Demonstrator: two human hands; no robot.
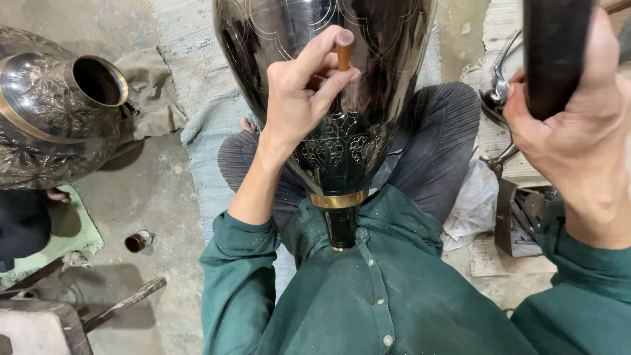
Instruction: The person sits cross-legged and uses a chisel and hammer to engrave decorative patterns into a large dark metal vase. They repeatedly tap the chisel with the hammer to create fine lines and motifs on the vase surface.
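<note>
Vase (328, 85) — black, engraved, in lap, long axis running away from body, neck toward chest. Left hand (299, 98) pinches chisel (344, 51) on its surface; right hand (572, 112) grips dark mallet (555, 52), raised well apart.

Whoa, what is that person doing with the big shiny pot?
A person in a green shirt sits cross-legged with a big dark engraved vase resting in their lap. Their left hand pinches a small brown tool against the vase's surface. Their right hand is raised, gripping a thick black handle. Another engraved vase lies nearby.
</note>
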